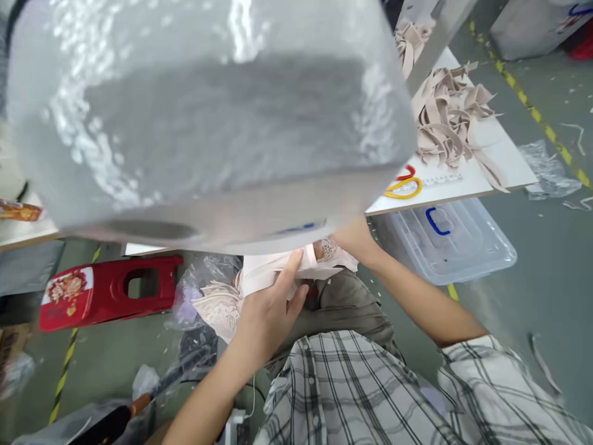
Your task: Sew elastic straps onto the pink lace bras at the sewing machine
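A pale pink garment (262, 269) with lace edging lies across my lap, just below a large glossy grey machine head. My left hand (271, 303) grips it from the left. The index finger stretches along a smooth band of the cloth, the thumb sits lower, and the other fingers are hidden by the fabric. A lace part (217, 306) fans out left of this hand. My right hand (354, 238) is at the garment's right end, beside more lace; its fingers are hidden behind the machine head (227, 117).
Cut beige fabric strips (447, 117) lie heaped on the white table (504, 154), near yellow-handled scissors (405, 187) and a ruler (442, 180). Below stands a clear lidded box (467, 247). A red stool (111, 290) and plastic bags (199, 281) are to the left.
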Demonstrator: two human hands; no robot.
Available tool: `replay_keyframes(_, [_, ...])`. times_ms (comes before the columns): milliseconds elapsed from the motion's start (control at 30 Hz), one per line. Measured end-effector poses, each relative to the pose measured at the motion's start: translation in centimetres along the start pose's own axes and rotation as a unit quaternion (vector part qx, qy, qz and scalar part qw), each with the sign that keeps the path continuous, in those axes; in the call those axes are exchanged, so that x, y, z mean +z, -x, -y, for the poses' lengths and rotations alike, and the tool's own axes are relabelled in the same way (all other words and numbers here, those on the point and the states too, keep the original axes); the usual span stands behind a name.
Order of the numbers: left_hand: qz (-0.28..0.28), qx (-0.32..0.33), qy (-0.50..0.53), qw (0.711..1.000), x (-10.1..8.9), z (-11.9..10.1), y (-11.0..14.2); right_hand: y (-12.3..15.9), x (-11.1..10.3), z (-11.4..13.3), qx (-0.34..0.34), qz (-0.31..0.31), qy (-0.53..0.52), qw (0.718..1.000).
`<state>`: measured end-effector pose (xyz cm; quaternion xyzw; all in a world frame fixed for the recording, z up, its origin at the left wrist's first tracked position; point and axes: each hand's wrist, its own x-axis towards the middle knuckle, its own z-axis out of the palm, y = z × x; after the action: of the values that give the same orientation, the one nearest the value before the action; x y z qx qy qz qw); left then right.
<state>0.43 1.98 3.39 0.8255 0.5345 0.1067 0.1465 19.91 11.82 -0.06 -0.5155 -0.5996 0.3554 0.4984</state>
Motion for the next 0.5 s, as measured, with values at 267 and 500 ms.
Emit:
replay_keyframes(267, [0.009, -0.013, 0.000, 1.000, -0.4, -0.3, 0.0, 1.7, -1.0, -0.9, 0.008, -0.039, -0.042, 0.998])
replay_keyframes(500, [-0.004, 0.023, 0.002, 1.000, -0.3, -0.9, -0.4, 3.1, -1.0, -2.1, 0.021, -0.032, -0.095, 0.995])
